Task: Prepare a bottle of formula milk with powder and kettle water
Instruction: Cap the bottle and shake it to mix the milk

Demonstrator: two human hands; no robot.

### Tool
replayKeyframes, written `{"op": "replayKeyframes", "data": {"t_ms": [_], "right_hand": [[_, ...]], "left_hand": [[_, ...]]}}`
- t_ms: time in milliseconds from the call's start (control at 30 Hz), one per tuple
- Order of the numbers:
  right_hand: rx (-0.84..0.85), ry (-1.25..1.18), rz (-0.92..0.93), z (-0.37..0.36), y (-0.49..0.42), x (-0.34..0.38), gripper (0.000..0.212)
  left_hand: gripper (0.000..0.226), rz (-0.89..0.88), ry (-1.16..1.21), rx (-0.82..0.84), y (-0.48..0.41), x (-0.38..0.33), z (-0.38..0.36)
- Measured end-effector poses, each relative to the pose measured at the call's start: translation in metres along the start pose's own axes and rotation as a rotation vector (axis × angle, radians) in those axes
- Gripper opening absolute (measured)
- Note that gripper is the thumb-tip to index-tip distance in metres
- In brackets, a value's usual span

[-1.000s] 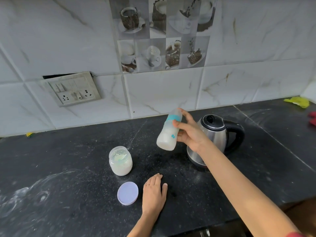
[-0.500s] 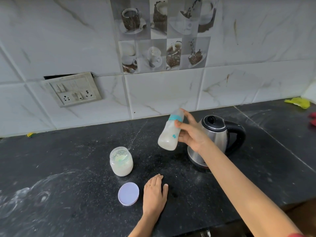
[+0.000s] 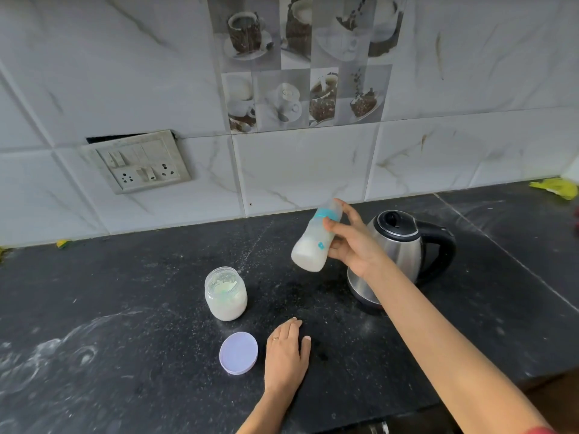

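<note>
My right hand (image 3: 352,242) grips a capped baby bottle (image 3: 311,245) with a teal collar, tilted above the counter, white milk pooled at its lower end. Just behind that hand stands the steel kettle (image 3: 404,249) with a black lid and handle. An open glass jar of white powder (image 3: 225,292) sits left of the bottle, and its lilac lid (image 3: 238,353) lies flat in front of it. My left hand (image 3: 286,355) rests palm down on the black counter beside the lid, fingers straight, holding nothing.
The dark stone counter (image 3: 125,308) carries white powder smears at the left. A switch and socket panel (image 3: 138,166) is set in the tiled wall behind. A yellow cloth (image 3: 557,187) lies at the far right by the wall.
The bottle's tilt has shifted slightly in my right hand and the milk has moved inside it. My left hand, the jar, lid and kettle have stayed put.
</note>
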State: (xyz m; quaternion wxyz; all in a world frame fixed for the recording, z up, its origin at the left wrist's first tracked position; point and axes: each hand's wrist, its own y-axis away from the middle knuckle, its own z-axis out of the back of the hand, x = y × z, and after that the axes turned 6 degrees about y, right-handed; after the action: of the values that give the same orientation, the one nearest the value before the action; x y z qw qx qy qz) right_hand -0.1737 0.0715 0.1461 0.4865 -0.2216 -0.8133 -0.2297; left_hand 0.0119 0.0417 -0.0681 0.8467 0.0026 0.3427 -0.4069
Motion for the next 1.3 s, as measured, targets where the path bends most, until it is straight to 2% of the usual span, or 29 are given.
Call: {"op": "replayKeyframes", "data": {"t_ms": [100, 233, 333, 433, 533, 633, 667, 733, 833, 933, 1067, 1200, 1300], "right_hand": [[-0.085, -0.102, 0.041, 0.002, -0.002, -0.001, 0.064], [-0.037, -0.002, 0.000, 0.003, 0.003, -0.003, 0.061], [-0.076, -0.118, 0.029, 0.005, -0.001, -0.003, 0.055], [-0.057, -0.218, 0.042, 0.005, -0.006, -0.005, 0.044], [-0.009, -0.247, 0.011, 0.012, -0.008, -0.003, 0.042], [0.083, -0.234, -0.021, 0.011, -0.004, 0.003, 0.026], [0.089, -0.247, -0.024, 0.012, -0.006, 0.003, 0.027], [0.114, -0.275, -0.006, 0.015, -0.008, 0.003, 0.046], [0.091, -0.128, 0.095, 0.008, -0.002, 0.011, 0.066], [0.014, -0.017, 0.210, 0.001, 0.006, 0.019, 0.069], [0.153, 0.251, 0.195, -0.004, 0.012, 0.019, 0.080], [0.025, 0.103, 0.246, -0.007, 0.008, 0.023, 0.076], [0.113, 0.300, 0.198, -0.010, 0.009, 0.020, 0.080]], "left_hand": [[0.041, -0.007, -0.010, -0.013, 0.000, 0.000, -0.001], [0.040, -0.004, -0.011, 0.004, 0.000, 0.001, -0.001], [0.042, -0.015, -0.025, -0.013, 0.000, 0.000, -0.001], [0.044, -0.017, -0.023, -0.023, 0.000, 0.000, -0.001], [0.045, -0.018, -0.028, -0.013, 0.000, 0.001, -0.001], [0.046, -0.019, -0.028, -0.001, -0.001, 0.001, -0.001], [0.048, -0.016, -0.026, 0.003, -0.001, 0.000, 0.000], [0.049, -0.013, -0.022, 0.006, -0.001, 0.000, 0.000], [0.048, -0.020, -0.022, 0.006, 0.000, 0.000, 0.000], [0.048, -0.016, -0.030, 0.011, 0.000, 0.001, -0.001], [0.050, -0.002, -0.024, 0.025, 0.000, 0.002, -0.001], [0.046, -0.010, -0.030, 0.011, -0.001, 0.000, 0.000], [0.047, -0.009, -0.025, 0.014, -0.001, 0.001, 0.000]]}}
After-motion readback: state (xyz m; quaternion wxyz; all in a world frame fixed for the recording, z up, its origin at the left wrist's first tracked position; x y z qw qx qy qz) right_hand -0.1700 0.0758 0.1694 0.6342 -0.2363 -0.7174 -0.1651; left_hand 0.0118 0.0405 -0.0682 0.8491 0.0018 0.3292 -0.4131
